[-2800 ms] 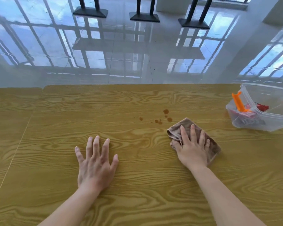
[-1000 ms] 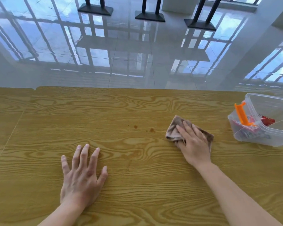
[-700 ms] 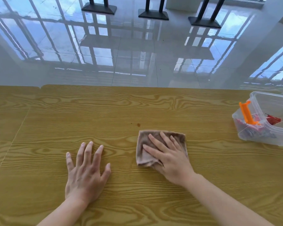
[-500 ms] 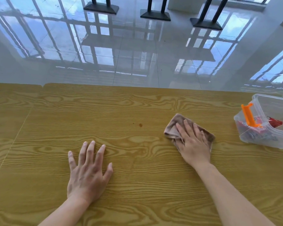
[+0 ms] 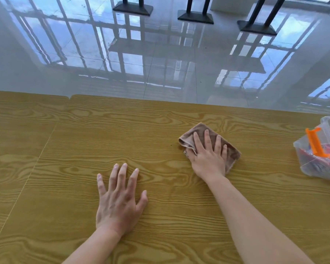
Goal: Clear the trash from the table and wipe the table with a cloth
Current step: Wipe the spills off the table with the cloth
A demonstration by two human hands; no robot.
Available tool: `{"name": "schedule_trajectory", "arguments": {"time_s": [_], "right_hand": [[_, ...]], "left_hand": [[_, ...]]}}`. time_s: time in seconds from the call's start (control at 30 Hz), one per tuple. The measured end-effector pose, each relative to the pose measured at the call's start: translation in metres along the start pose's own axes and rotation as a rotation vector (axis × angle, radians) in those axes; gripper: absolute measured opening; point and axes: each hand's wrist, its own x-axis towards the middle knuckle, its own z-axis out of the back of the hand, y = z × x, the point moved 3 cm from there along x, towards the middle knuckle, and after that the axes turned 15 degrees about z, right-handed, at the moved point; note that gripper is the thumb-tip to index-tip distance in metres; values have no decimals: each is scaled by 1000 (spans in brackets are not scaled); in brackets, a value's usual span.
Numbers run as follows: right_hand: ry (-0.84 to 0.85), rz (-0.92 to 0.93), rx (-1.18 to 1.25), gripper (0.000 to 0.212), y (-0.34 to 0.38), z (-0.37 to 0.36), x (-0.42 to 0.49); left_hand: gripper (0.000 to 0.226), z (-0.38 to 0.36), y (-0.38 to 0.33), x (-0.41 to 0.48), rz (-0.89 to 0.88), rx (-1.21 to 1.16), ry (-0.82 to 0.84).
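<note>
A folded brown cloth [image 5: 232, 151] lies on the wooden table [image 5: 84, 141], right of centre. My right hand [image 5: 208, 157] presses flat on the cloth with its fingers spread. My left hand [image 5: 118, 199] rests flat on the bare table near the front, fingers apart, holding nothing. A tiny brown speck [image 5: 171, 144] sits just left of the cloth's edge. A clear plastic bin [image 5: 312, 168] with an orange clip [image 5: 315, 144] stands at the right edge and holds red and dark wrappers.
The table's far edge [image 5: 160, 101] drops to a glossy tiled floor. A seam [image 5: 36, 159] divides the tabletop on the left. Black table bases [image 5: 195, 16] stand far back on the floor.
The brown stains near the table's middle have been wiped away over the frames. My right hand swept the cloth left, then back right. My left hand stayed flat.
</note>
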Motion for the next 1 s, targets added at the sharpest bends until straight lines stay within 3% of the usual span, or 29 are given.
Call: {"name": "schedule_trajectory", "arguments": {"time_s": [0.1,0.2,0.27,0.4,0.47,0.6,0.67,0.8,0.93,1.0], "right_hand": [[1,319,-55,64,47,-18,-31],[-6,598,-141,67,40,-28,-83],[-11,538,-207,70,11,-22,-68],[19,53,-44,68,8,1,23],[42,34,-7,69,45,-3,45],[19,552,-91,64,109,-31,-15],[-22,658,-119,65,97,-37,-49],[13,449,-158,75,52,-16,-4],[53,77,-74,84,63,-7,77],[79,14,-37,85,90,-9,103]], "left_hand": [[66,1,1,0,3,-12,1],[66,1,2,-1,1,-21,11],[66,-1,2,-1,-5,-21,12],[66,0,1,-2,-1,-19,14],[67,4,0,-1,3,-43,29],[57,15,10,-3,31,-293,17],[44,22,25,0,-27,-376,-2],[52,30,82,10,-158,-304,-55],[56,31,151,24,-3,-56,6],[57,25,166,25,53,-9,29]]}}
